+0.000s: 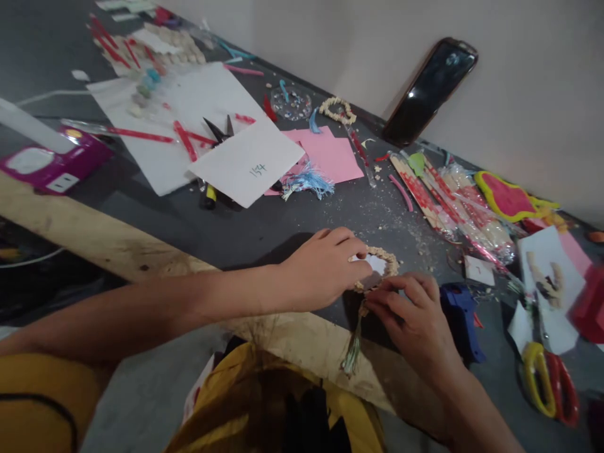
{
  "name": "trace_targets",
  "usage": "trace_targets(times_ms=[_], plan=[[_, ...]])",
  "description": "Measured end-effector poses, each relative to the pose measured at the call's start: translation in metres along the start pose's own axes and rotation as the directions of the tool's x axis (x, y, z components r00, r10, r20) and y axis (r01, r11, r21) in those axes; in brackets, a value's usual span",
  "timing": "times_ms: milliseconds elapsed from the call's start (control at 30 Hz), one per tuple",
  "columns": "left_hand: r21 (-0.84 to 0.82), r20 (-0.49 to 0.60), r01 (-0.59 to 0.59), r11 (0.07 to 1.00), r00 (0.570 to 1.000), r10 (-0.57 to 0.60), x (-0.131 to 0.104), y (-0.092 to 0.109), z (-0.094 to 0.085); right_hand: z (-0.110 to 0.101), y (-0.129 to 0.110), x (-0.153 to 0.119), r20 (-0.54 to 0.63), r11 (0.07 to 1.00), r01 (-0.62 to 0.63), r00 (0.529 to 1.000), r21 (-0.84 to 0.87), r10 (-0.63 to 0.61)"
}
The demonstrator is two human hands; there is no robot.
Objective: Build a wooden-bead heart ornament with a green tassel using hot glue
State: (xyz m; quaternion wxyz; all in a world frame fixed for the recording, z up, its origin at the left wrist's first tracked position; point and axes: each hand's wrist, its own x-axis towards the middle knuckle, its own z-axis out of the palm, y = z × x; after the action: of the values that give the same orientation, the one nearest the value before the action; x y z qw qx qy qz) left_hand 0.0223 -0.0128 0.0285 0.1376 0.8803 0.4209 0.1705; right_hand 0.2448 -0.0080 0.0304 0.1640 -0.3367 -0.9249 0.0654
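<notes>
Near the table's front edge lies a ring of small beige chips or beads (389, 259), with something white inside it. My left hand (325, 267) is closed on the ring's left side, thumb and fingers pinching it. At the ring's lower edge my right hand (410, 308) pinches the spot where a tassel joins. The greenish tassel (352, 352) hangs down over the wooden edge of the table. My fingers hide part of the ring and the top of the tassel.
A blue tool, perhaps a glue gun (462, 318), lies right of my right hand, with scissors (550, 384) beyond. Farther back are a white card (250, 163), pink paper (335, 154), a blue tassel (309, 182), a phone (431, 91) against the wall and a finished-looking beige ring (337, 110).
</notes>
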Motion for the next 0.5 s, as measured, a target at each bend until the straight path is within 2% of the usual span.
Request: trace_targets(times_ms=[200,500], plan=[[-0.106,-0.038,-0.039,0.994,0.999,0.035,0.004,-0.012,0.008,0.000,0.001,0.002,-0.012,0.999,-0.039,0.999,0.006,0.039],[-0.155,-0.064,-0.081,0.985,0.995,0.072,0.004,-0.012,0.017,0.006,-0.001,0.004,0.026,0.998,-0.064,0.998,0.024,0.063]])
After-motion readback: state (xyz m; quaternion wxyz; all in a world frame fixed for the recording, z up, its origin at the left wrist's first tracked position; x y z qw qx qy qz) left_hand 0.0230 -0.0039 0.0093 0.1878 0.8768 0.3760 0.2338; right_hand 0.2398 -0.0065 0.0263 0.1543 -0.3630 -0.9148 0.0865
